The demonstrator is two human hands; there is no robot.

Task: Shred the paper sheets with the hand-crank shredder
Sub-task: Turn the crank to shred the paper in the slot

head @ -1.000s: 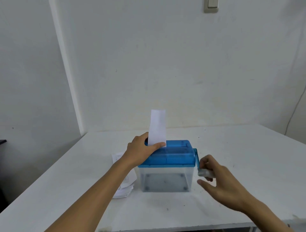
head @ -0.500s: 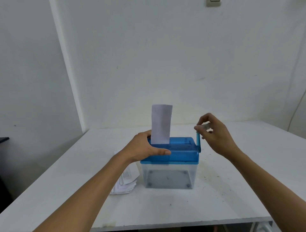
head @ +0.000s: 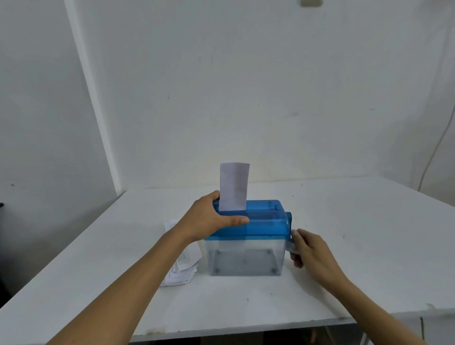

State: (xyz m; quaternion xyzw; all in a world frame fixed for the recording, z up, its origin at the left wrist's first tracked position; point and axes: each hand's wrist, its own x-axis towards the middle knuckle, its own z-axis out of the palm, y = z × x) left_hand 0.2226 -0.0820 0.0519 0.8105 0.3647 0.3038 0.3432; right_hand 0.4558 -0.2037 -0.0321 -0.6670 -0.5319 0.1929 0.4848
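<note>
The white table (head: 246, 307) runs from its near edge back to the wall, and both bare forearms reach in over it from the near side.

On the right, the right hand (head: 312, 253) is beside the right wall of the shredder (head: 266, 221). Its fingers are curled narrowly round the pale knob of the crank handle (head: 290, 246), which hangs low, below the blue hub on the shredder's right end.

Left of the shredder and touching its base, a loose stack of paper sheets (head: 182, 266) lies flat on the table, partly hidden by the left forearm. Some sheets show print too small to read.

The shredder stands upright near the table's middle. It has a clear bin (head: 246, 258) below and a blue top above. No shreds can be made out through the bin's walls.

The left hand (head: 209, 219) grips the left end of the blue top. The thumb lies along the near face and the fingers wrap over the far side, hidden behind.

A narrow white paper strip (head: 234, 187) stands upright in the slot, just right of that hand's fingers, with its upper part free.

Beyond the table is a plain white wall (head: 246, 98). A thin cable (head: 433, 152) hangs at its right edge, and a switch plate (head: 310, 2) is cut off by the top of the view.
</note>
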